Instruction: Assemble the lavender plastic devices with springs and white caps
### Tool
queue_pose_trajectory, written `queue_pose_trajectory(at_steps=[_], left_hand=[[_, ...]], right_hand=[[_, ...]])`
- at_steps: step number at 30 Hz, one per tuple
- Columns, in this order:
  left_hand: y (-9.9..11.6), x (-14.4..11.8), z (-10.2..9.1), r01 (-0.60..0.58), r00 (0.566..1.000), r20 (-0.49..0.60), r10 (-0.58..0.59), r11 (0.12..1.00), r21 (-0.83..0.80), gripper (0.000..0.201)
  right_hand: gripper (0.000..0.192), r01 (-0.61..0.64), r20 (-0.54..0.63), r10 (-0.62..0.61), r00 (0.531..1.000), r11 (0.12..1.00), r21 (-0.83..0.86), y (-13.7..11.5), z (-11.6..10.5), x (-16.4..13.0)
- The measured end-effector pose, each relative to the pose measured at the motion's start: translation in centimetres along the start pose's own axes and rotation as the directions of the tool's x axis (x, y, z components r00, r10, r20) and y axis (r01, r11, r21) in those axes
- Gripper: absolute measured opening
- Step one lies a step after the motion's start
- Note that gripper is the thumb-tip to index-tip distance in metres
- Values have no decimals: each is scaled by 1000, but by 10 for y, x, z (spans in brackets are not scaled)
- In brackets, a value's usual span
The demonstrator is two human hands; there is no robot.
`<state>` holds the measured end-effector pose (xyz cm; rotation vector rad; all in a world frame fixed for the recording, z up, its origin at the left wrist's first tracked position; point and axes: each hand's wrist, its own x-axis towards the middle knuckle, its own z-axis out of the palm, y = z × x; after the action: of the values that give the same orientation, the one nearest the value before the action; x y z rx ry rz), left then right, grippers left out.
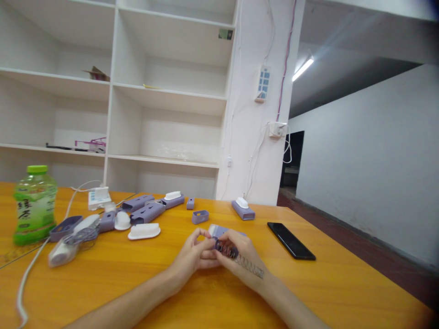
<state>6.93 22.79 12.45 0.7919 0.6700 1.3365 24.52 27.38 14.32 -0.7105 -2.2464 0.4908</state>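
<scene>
In the middle of the table, my left hand (192, 253) and my right hand (245, 258) meet with bent fingers around a small dark purple plastic part (218, 245). A metal coil spring (249, 265) runs from this part back over my right hand toward the wrist. Fingers hide most of the part, so how the spring joins it cannot be made out. Just behind my fingers lies a light purple piece (226, 231) with a whitish end. Farther back stands a small purple open ring-like part (200, 216).
Purple casings (148, 213) and a white oval cap (144, 231) lie left of centre. A purple block with a white top (243, 209) is at the back right. A black phone (291, 241) lies right, a green bottle (35, 205) left, beside a white cable (31, 269).
</scene>
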Motion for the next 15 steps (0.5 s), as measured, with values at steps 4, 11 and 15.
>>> queue_pose_trajectory(at_steps=[4,11,15], left_hand=[[5,-1,-3,123,991,-63,-122,992,4,47],[10,-2,-9,238,969,49,-244,966,96,31],[10,-2,-6,231,973,1,-232,967,104,24]], right_hand=[[18,13,10,-13,1000,1000,26,-1,-1,-1],[13,-83,30,79,996,979,184,-1,11,-3],[12,-165,44,159,986,952,256,4,15,-5]])
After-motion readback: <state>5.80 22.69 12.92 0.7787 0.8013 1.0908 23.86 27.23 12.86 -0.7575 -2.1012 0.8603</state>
